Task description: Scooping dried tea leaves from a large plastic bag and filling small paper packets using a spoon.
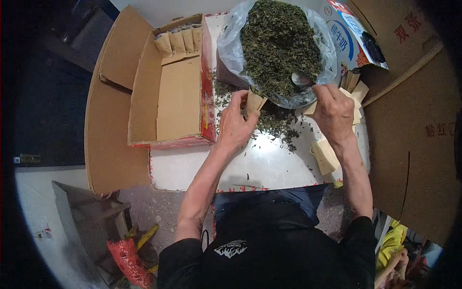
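Observation:
My left hand [237, 123] is closed around a small brown paper bag [254, 102], held with its mouth up near the front of a clear plastic bag [230, 48] of dried green leaves [279, 45]. Some leaf shows at the paper bag's mouth. In my right hand [333, 111] is a spoon [299, 78], its bowl resting at the right front of the leaf heap. My fingers cover its handle. Flat paper bags [325, 156] lie beside my right wrist, and more are stacked behind that hand.
An open cardboard box [164, 111] on the left holds several upright filled paper bags [178, 41] at its far end. Loose leaves [276, 126] are scattered over the white tabletop [192, 168]. A blue and white carton [344, 36] stands at the back right, beside large cardboard panels [409, 120].

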`<act>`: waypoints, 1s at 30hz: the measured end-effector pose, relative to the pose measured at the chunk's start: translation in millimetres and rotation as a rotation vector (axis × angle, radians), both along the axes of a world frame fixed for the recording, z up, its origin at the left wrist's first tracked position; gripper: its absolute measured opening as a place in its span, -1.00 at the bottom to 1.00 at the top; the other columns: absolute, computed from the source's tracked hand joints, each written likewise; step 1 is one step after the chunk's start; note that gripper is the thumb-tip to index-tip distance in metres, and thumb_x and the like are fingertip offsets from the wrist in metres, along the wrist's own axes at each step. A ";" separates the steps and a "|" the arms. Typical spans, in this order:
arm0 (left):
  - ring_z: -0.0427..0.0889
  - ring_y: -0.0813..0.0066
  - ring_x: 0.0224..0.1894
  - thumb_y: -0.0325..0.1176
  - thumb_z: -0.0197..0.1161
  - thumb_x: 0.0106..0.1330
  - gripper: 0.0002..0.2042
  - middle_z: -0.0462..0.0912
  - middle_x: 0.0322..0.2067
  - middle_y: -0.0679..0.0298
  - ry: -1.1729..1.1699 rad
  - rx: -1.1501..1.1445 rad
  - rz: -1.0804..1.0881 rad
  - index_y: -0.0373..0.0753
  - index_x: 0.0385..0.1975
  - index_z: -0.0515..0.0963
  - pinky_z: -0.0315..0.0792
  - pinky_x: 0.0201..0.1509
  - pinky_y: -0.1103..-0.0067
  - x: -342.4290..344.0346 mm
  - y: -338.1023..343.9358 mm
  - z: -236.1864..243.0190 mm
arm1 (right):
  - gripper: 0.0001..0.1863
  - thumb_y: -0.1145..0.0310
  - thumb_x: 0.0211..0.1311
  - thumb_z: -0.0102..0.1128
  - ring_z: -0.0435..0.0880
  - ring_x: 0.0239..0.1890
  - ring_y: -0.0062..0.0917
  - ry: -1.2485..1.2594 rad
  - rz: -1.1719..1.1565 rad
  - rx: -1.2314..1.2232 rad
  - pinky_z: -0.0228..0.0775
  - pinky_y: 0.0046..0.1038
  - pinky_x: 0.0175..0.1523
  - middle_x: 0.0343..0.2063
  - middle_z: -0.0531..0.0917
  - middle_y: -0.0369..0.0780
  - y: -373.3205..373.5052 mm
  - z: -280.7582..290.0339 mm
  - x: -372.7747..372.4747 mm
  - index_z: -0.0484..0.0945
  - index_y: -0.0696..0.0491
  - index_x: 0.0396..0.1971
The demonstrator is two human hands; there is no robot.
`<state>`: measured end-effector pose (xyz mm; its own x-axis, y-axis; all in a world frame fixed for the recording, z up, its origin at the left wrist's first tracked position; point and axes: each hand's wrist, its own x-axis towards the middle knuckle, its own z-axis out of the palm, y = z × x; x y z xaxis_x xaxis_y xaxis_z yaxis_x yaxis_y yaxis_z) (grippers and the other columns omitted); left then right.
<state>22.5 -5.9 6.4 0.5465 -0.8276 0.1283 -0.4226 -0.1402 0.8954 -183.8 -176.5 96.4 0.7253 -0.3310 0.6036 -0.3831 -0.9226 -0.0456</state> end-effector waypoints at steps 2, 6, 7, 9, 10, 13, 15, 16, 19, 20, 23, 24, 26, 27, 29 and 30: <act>0.77 0.12 0.09 -0.38 0.36 0.34 -0.45 0.76 0.04 -0.06 -0.088 0.061 -0.014 -0.32 0.31 0.39 0.58 0.22 0.33 2.9 -4.7 -4.8 | -0.72 0.71 0.03 0.27 0.77 -0.38 -0.18 0.007 -0.025 0.016 0.62 -0.24 -0.31 -0.37 0.72 -0.12 -3.3 -5.5 2.2 0.69 0.09 -0.24; 0.78 0.08 0.08 -0.38 0.37 0.33 -0.47 0.75 0.03 -0.07 -0.043 0.035 0.013 -0.33 0.28 0.39 0.58 0.23 0.32 -4.5 0.3 -9.4 | -0.73 0.69 0.03 0.27 0.74 -0.39 -0.14 -0.034 -0.032 0.089 0.59 -0.17 -0.31 -0.41 0.68 -0.10 -12.8 -15.6 11.9 0.70 0.11 -0.24; 0.78 0.07 0.08 -0.39 0.37 0.32 -0.47 0.75 0.03 -0.08 -0.072 0.034 0.001 -0.33 0.27 0.39 0.58 0.24 0.31 -2.3 -1.9 -12.5 | -0.79 0.69 0.14 0.29 0.74 -0.40 -0.13 -0.075 -0.014 0.115 0.57 -0.18 -0.32 -0.41 0.69 -0.09 -13.4 -16.6 14.2 0.71 0.10 -0.25; 0.78 0.06 0.09 -0.39 0.38 0.32 -0.47 0.75 0.03 -0.08 -0.111 0.030 -0.007 -0.34 0.26 0.39 0.59 0.24 0.30 0.8 -6.2 -8.6 | -0.81 0.67 0.17 0.30 0.75 -0.40 -0.13 -0.107 -0.005 0.126 0.57 -0.18 -0.32 -0.41 0.70 -0.09 -11.9 -16.9 19.4 0.71 0.10 -0.25; 0.78 0.04 0.09 -0.40 0.38 0.31 -0.47 0.75 0.04 -0.10 -0.062 0.034 0.016 -0.34 0.26 0.40 0.59 0.25 0.30 0.7 -6.1 -6.7 | -0.83 0.66 0.20 0.31 0.75 -0.40 -0.13 -0.135 0.004 0.137 0.57 -0.18 -0.31 -0.41 0.71 -0.09 -11.6 -17.0 22.0 0.71 0.11 -0.25; 0.78 0.01 0.08 -0.41 0.39 0.30 -0.48 0.76 0.04 -0.10 -0.063 0.054 0.024 -0.35 0.24 0.42 0.60 0.24 0.29 -0.4 -2.7 -12.8 | -0.87 0.64 0.23 0.33 0.76 -0.38 -0.13 -0.111 -0.016 0.197 0.58 -0.19 -0.29 -0.41 0.73 -0.09 -8.6 -19.3 27.4 0.70 0.12 -0.26; 0.79 0.00 0.06 -0.42 0.39 0.30 -0.49 0.76 0.03 -0.10 -0.122 0.060 0.004 -0.35 0.24 0.43 0.61 0.21 0.28 1.8 -4.0 -15.3 | -0.89 0.63 0.24 0.34 0.77 -0.38 -0.14 -0.127 -0.007 0.189 0.59 -0.20 -0.28 -0.40 0.74 -0.09 -9.9 -23.0 32.6 0.70 0.12 -0.26; 0.74 -0.04 0.08 -0.41 0.38 0.29 -0.49 0.73 0.03 -0.10 -0.147 0.066 0.022 -0.34 0.24 0.44 0.58 0.23 0.24 2.2 -3.1 -16.6 | -0.90 0.62 0.25 0.34 0.78 -0.37 -0.15 -0.141 0.003 0.183 0.60 -0.21 -0.28 -0.39 0.75 -0.09 -10.6 -25.0 34.8 0.70 0.13 -0.27; 0.65 -0.12 0.13 -0.39 0.36 0.27 -0.48 0.67 0.05 -0.12 -0.190 0.080 0.061 -0.32 0.24 0.46 0.52 0.26 0.16 -1.1 -0.7 -17.5 | -0.91 0.60 0.26 0.36 0.80 -0.36 -0.16 -0.157 -0.016 0.208 0.61 -0.23 -0.27 -0.36 0.78 -0.10 -11.4 -28.3 36.8 0.72 0.12 -0.26; 0.63 -0.11 0.14 -0.39 0.36 0.28 -0.48 0.66 0.05 -0.11 -0.152 0.090 0.059 -0.32 0.25 0.46 0.51 0.28 0.16 -1.4 -1.4 -16.9 | -0.91 0.60 0.26 0.36 0.80 -0.36 -0.16 -0.158 -0.015 0.206 0.61 -0.23 -0.27 -0.36 0.78 -0.10 -12.3 -28.7 38.6 0.72 0.12 -0.26; 0.62 -0.11 0.14 -0.38 0.36 0.28 -0.48 0.66 0.05 -0.11 -0.102 0.090 0.075 -0.32 0.25 0.46 0.49 0.29 0.15 -1.1 -1.4 -14.2 | -0.89 0.58 0.27 0.38 0.83 -0.34 -0.21 -0.237 -0.022 0.250 0.63 -0.28 -0.24 -0.34 0.81 -0.09 -12.9 -30.9 41.9 0.76 0.12 -0.23; 0.62 -0.12 0.15 -0.37 0.36 0.28 -0.48 0.66 0.05 -0.12 -0.088 0.081 0.093 -0.33 0.24 0.45 0.49 0.30 0.15 -1.1 -1.1 -13.6 | -0.88 0.57 0.27 0.39 0.84 -0.33 -0.23 -0.272 -0.033 0.294 0.64 -0.30 -0.23 -0.33 0.82 -0.09 -12.0 -32.8 42.1 0.78 0.12 -0.22; 0.62 -0.11 0.15 -0.37 0.37 0.28 -0.48 0.66 0.06 -0.12 -0.089 0.073 0.086 -0.34 0.24 0.45 0.49 0.31 0.16 0.2 -2.2 -18.7 | -0.88 0.56 0.27 0.40 0.84 -0.32 -0.25 -0.308 -0.042 0.337 0.64 -0.32 -0.22 -0.33 0.82 -0.09 -9.2 -35.6 42.7 0.79 0.11 -0.21; 0.62 -0.11 0.16 -0.37 0.37 0.28 -0.47 0.66 0.07 -0.13 -0.089 0.065 0.079 -0.35 0.24 0.44 0.48 0.32 0.16 0.9 -2.4 -21.1 | -0.88 0.55 0.28 0.40 0.84 -0.33 -0.26 -0.292 -0.047 0.347 0.64 -0.33 -0.22 -0.32 0.83 -0.09 -7.1 -36.5 43.4 0.80 0.12 -0.21; 0.68 -0.03 0.15 -0.40 0.39 0.29 -0.48 0.69 0.07 -0.11 -0.130 0.059 0.079 -0.35 0.24 0.44 0.53 0.30 0.22 0.8 -1.9 -24.1 | -0.89 0.54 0.29 0.40 0.84 -0.33 -0.27 -0.276 -0.057 0.356 0.64 -0.35 -0.22 -0.32 0.83 -0.09 -6.7 -40.8 45.5 0.80 0.12 -0.21; 0.75 0.05 0.13 -0.42 0.41 0.31 -0.49 0.73 0.07 -0.10 -0.169 0.054 0.078 -0.35 0.24 0.43 0.58 0.29 0.28 0.0 -2.1 -24.5 | -0.88 0.52 0.31 0.40 0.84 -0.35 -0.31 -0.296 -0.056 0.362 0.63 -0.35 -0.24 -0.34 0.83 -0.10 -9.2 -44.2 47.8 0.81 0.12 -0.20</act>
